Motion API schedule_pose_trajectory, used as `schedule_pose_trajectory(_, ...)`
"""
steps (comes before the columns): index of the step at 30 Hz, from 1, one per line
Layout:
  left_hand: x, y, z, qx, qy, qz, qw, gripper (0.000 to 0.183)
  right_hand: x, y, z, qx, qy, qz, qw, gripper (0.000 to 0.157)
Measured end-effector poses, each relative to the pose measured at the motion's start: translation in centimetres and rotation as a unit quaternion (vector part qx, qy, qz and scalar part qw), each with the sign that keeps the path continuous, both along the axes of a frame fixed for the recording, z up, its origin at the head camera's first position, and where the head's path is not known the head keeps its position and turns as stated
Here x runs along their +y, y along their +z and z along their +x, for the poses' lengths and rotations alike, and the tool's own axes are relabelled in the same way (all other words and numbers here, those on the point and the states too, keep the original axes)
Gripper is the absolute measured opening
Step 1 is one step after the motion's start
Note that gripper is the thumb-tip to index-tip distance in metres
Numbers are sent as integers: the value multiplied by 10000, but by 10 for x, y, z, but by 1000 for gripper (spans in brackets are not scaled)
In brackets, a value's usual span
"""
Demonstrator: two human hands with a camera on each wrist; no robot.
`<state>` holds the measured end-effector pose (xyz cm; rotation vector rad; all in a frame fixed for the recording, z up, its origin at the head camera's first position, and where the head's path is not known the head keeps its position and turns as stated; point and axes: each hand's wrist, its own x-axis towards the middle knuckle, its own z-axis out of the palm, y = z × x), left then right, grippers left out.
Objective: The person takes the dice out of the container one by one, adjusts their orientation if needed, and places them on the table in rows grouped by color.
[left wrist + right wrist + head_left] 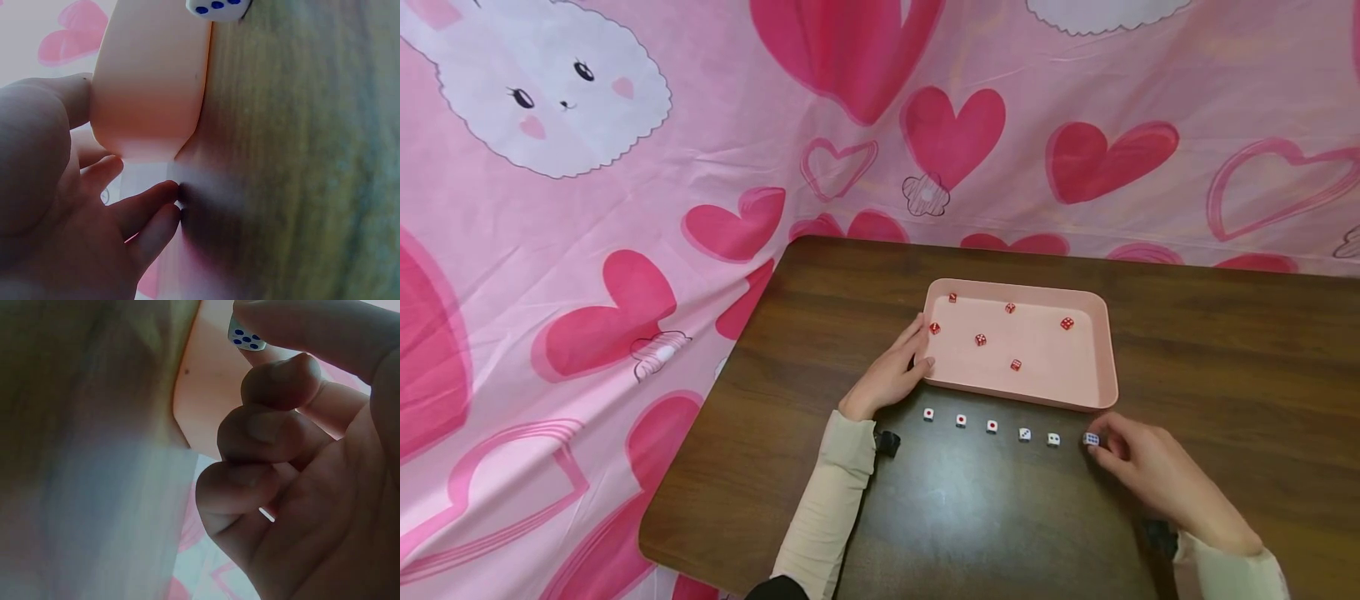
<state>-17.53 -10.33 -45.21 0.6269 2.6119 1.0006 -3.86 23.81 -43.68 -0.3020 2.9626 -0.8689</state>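
My right hand (1150, 462) pinches a white die (1092, 439) between thumb and index finger, at the right end of a row of white dice. In the right wrist view the held die (245, 336) shows blue pips, and the other fingers (237, 490) are curled in towards the palm. With my left hand (891, 371) I hold the left end of a pink tray (1060, 375), thumb at its near corner and fingers along the outer side. Several red dice (981, 340) lie scattered inside the tray.
Several white dice (992, 427) stand in a line on the dark wooden table (760, 433), along the tray's near side. Some show one red pip. Pink cloth (842, 167) printed with hearts hangs behind the table and at its left.
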Motion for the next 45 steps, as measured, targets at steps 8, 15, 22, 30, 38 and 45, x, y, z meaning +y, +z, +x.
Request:
schedule_pose_trajectory(8, 0, 0, 0, -39, 27, 13, 10000, 63, 0, -7, 2, -63, 17, 17, 10000, 15)
schedule_pose_trajectory(15, 0, -1, 1, -11, 12, 35, 10000, 63, 0, -9, 2, -309, 25, 37, 9995, 15)
schedule_pose_trajectory(22, 0, -1, 1, -19, 17, 43, 10000, 63, -2, -11, 2, -440, 26, 51, 9990, 15)
schedule_pose_trajectory(30, 0, -1, 1, -53, 28, 34, 10000, 63, -2, -13, 2, -499, 48, 77, 9987, 15)
schedule_pose_trajectory(38, 0, -1, 1, -56, 35, -8, 10000, 63, -2, -13, 2, -629, 35, 121, 9979, 15)
schedule_pose_trajectory(45, 0, 0, 1, -17, 8, 18, 10000, 63, -2, -11, 0, -760, 45, 162, 9970, 16)
